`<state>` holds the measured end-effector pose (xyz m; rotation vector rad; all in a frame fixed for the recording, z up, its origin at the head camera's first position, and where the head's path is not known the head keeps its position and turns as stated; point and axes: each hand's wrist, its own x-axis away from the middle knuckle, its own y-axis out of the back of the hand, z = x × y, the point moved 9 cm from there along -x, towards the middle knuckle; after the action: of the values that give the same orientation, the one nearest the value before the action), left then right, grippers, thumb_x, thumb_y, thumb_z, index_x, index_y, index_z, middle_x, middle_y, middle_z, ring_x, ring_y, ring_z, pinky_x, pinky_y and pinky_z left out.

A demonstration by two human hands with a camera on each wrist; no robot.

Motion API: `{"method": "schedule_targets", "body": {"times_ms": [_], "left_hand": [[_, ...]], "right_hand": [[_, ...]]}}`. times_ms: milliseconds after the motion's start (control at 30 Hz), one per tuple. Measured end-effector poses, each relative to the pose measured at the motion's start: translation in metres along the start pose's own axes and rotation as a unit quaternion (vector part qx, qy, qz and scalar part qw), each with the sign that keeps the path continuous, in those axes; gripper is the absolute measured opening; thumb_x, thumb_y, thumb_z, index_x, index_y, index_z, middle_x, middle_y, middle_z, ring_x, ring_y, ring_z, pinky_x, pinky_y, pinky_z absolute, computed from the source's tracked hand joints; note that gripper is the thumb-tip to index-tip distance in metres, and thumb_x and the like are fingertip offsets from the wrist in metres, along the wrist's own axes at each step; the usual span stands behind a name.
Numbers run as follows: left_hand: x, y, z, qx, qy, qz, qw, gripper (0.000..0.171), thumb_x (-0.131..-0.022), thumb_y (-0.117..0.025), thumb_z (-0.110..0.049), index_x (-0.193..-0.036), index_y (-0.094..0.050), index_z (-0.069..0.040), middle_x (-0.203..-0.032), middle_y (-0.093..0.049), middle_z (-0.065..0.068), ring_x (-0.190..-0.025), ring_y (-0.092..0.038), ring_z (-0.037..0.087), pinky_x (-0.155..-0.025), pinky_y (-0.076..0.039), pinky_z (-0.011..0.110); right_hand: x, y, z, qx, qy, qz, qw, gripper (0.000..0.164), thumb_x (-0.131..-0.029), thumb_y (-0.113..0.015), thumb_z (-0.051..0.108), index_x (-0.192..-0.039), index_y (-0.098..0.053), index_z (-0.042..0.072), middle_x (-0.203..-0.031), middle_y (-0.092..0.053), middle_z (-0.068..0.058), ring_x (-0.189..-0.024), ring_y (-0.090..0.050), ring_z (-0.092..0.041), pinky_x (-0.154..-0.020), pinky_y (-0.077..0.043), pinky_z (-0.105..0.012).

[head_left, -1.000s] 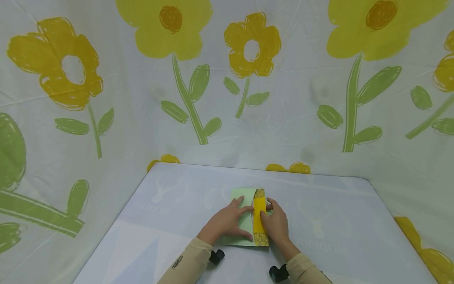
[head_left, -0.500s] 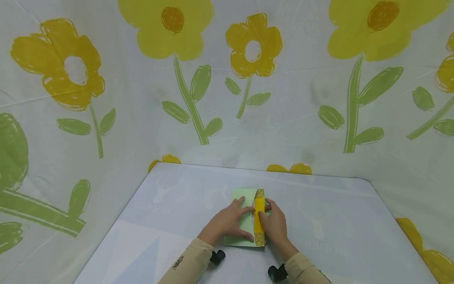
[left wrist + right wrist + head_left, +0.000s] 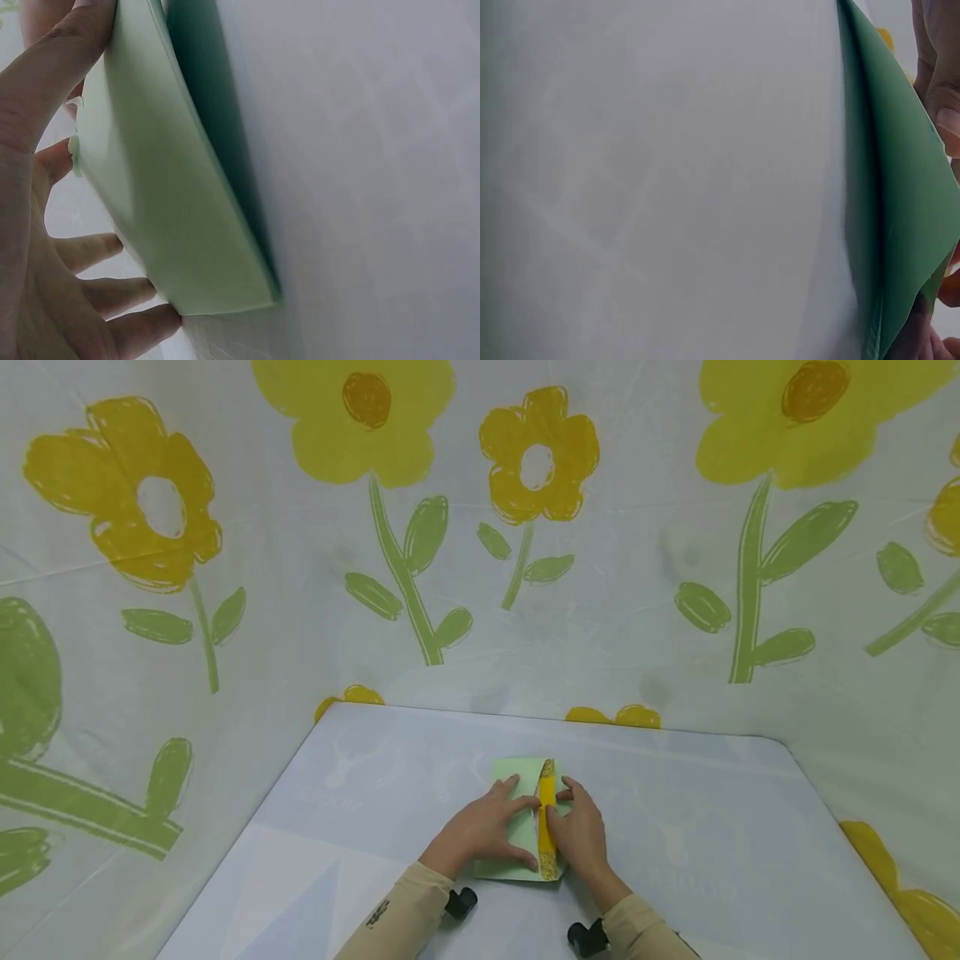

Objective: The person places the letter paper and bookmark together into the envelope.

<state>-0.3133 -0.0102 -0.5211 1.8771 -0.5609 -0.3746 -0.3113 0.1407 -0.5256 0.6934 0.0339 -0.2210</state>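
Observation:
A pale green paper folder (image 3: 528, 770) lies on the table, with a yellow strip (image 3: 547, 835) patterned at both ends along its right part. My left hand (image 3: 486, 827) rests on the green left side, fingers spread. The left wrist view shows its fingertips along the far edge of the green paper (image 3: 165, 195). My right hand (image 3: 582, 833) pinches the yellow strip's right edge between thumb and fingers. In the right wrist view, the green outer side (image 3: 915, 165) stands lifted and bent under that hand (image 3: 943, 82). The folder's inside is mostly hidden.
The white table (image 3: 697, 827) carries faint printed shapes and letters. A white curtain (image 3: 615, 610) with yellow flowers hangs behind it and along the sides. Black wrist devices (image 3: 588, 937) sit below each hand, close to the tabletop.
The yellow strip looks narrower and more upright as its right edge has come left with my right hand. The left hand has stayed in place on the green side.

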Motion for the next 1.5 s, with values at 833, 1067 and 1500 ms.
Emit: {"method": "schedule_targets", "body": {"times_ms": [833, 1067, 1500], "left_hand": [[0.001, 0.002, -0.003, -0.011, -0.020, -0.013, 0.9997, 0.092, -0.062, -0.079, -0.078, -0.142, -0.054, -0.041, -0.164, -0.029, 0.013, -0.147, -0.035, 0.040, -0.100, -0.051, 0.051], [0.001, 0.002, -0.002, -0.013, -0.010, -0.007, 0.9998, 0.093, -0.063, -0.080, -0.077, -0.144, -0.054, -0.040, -0.165, -0.029, 0.011, -0.148, -0.034, 0.040, -0.101, -0.050, 0.052], [0.001, 0.004, -0.002, -0.012, -0.023, -0.019, 0.9995, 0.090, -0.062, -0.080, -0.077, -0.140, -0.055, -0.041, -0.163, -0.031, 0.013, -0.146, -0.036, 0.042, -0.102, -0.050, 0.052]], "right_hand": [[0.001, -0.006, 0.003, -0.024, 0.047, 0.012, 0.999, 0.059, -0.089, -0.072, 0.006, -0.143, -0.050, 0.000, -0.114, -0.070, -0.014, -0.070, -0.063, -0.011, -0.058, -0.052, -0.025], [0.003, -0.005, 0.005, -0.037, 0.053, 0.012, 0.998, 0.061, -0.090, -0.070, 0.005, -0.147, -0.048, 0.003, -0.122, -0.069, -0.013, -0.070, -0.062, -0.010, -0.055, -0.049, -0.023], [0.006, -0.008, 0.009, -0.062, 0.069, 0.022, 0.995, 0.060, -0.088, -0.068, -0.001, -0.145, -0.050, 0.001, -0.125, -0.068, -0.016, -0.069, -0.063, -0.009, -0.054, -0.048, -0.024]]}}
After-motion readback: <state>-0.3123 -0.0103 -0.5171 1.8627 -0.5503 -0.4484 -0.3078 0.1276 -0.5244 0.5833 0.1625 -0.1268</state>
